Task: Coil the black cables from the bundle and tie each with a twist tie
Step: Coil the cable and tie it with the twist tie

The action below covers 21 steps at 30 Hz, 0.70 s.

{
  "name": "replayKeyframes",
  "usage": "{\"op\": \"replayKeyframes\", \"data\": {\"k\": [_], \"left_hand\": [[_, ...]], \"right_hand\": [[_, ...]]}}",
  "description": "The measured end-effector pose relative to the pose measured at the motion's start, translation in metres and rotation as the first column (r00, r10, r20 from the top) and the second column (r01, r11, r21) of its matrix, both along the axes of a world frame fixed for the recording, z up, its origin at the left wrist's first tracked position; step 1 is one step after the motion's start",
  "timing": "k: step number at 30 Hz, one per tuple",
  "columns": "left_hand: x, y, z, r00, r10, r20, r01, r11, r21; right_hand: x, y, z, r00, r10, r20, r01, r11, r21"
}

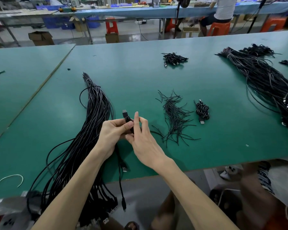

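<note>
Left hand (113, 131) and right hand (143, 138), fingers of both clamped on one black cable (125, 114) above green tabletop (140, 72), bundle (93, 117) beside left hand, loose twist ties (175, 117) near right hand, tied coil (202, 111) beyond.

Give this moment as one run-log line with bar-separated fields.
left hand: grips cable | right hand: pinches cable | bundle: on table | twist ties: loose pile, untouched | coiled cable: beside pile
</note>
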State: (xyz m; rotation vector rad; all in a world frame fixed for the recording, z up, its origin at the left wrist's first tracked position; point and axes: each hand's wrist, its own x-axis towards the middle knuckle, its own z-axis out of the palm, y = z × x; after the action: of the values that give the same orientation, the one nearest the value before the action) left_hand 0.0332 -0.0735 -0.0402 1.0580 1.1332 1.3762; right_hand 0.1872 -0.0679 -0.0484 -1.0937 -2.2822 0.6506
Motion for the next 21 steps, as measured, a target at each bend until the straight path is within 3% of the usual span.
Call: {"op": "replayKeyframes", "data": {"k": [4,7,9,11,13,17,21], "left_hand": [[0.003,0.002,-0.001,0.998,0.044,-0.038,-0.043,0.998,0.038],[0.002,0.003,-0.002,0.996,0.090,-0.021,-0.089,0.994,0.056],[0.003,0.004,-0.002,0.993,0.116,0.033,-0.117,0.993,0.032],[0.004,0.005,-0.003,0.992,0.125,0.029,-0.125,0.992,0.011],[0.005,0.006,-0.005,0.993,0.114,0.010,-0.114,0.993,0.014],[0.004,0.006,-0.005,0.994,0.106,-0.004,-0.105,0.994,0.025],[0.006,0.005,-0.004,0.995,0.095,-0.019,-0.095,0.995,0.018]], "right_hand": [[0.000,0.000,0.001,1.000,-0.002,0.000,0.002,1.000,0.002],[0.001,-0.003,0.004,0.994,-0.030,-0.108,0.024,0.998,-0.060],[0.005,-0.003,0.008,0.953,-0.170,-0.252,0.160,0.985,-0.060],[0.015,0.004,0.012,0.888,-0.348,-0.301,0.370,0.929,0.018],[0.028,0.017,0.016,0.866,-0.469,-0.176,0.488,0.869,0.083],[0.039,0.031,0.017,0.815,-0.528,0.239,0.520,0.848,0.101],[0.034,0.033,0.010,0.785,-0.529,0.322,0.519,0.846,0.123]]}}
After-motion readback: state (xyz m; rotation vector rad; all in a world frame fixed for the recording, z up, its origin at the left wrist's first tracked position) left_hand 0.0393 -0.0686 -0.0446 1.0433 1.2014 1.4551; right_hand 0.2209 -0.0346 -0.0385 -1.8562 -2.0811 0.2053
